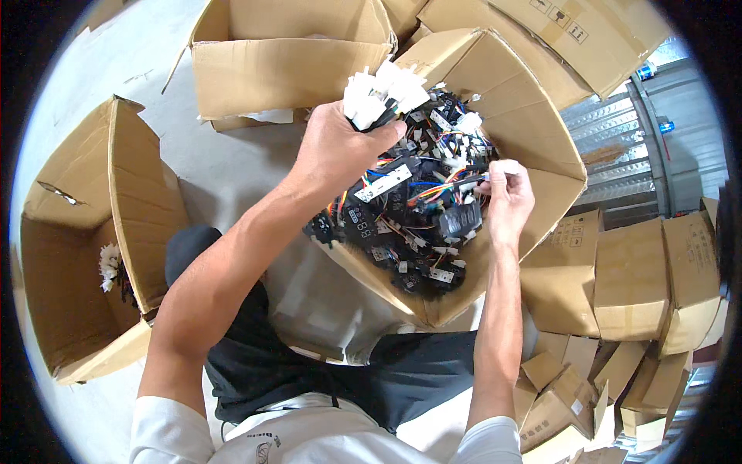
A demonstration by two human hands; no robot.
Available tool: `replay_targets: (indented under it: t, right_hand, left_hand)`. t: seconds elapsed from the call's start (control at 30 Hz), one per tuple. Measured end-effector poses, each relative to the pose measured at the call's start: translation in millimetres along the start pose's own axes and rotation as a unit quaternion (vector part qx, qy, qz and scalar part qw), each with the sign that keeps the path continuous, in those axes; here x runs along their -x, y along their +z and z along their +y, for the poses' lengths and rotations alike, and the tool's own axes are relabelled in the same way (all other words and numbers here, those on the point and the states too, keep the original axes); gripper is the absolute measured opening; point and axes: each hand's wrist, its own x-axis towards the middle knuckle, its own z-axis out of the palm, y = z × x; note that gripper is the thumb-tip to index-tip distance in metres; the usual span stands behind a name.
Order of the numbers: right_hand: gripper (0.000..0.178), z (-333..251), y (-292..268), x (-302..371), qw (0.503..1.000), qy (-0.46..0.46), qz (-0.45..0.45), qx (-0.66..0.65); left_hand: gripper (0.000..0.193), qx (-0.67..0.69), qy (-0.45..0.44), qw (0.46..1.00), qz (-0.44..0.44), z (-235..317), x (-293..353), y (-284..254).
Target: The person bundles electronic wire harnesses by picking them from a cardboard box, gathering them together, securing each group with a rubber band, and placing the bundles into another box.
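Observation:
My left hand (340, 145) is closed around a bundle of white plug connectors (384, 91), held above the far left side of an open cardboard box (533, 116). Dark leads show just below the white plugs. Inside the box lies a tangled heap of small black display modules (360, 223), coloured wires and white connectors. At the right of the heap, my right hand (508, 199) pinches the end of a wire lead (464, 183) with a dark sleeve and coloured strands. A black module (461, 220) lies just below that lead; whether they are joined I cannot tell.
To the left stands an open carton (66, 294) with a bunch of white-ended leads (110, 267) inside. Another open carton (290, 73) is behind, beside the box. Stacked cartons (630, 278) and loose flattened cardboard (560, 394) fill the right side. My knees flank the box's near corner.

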Motion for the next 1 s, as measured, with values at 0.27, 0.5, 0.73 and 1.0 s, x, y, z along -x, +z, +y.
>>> replay_targets:
  t: [0.27,0.5,0.73,1.0]
  right_hand:
    - [0.006,-48,-5,-9,0.996,0.006,0.013,0.088]
    - [0.01,-75,28,22,0.99,-0.031,-0.134,0.035]
    - [0.018,-80,47,27,0.968,0.018,-0.243,-0.051]
    - [0.039,-51,22,4,0.965,0.077,-0.238,-0.076]
  left_hand:
    - [0.021,0.04,0.048,0.998,-0.019,-11,0,2]
    - [0.029,0.035,0.139,0.987,-0.077,-20,8,20]
    - [0.029,-0.006,0.102,0.975,-0.195,-35,12,23]
    - [0.019,0.169,0.043,0.956,-0.235,-12,-2,0]
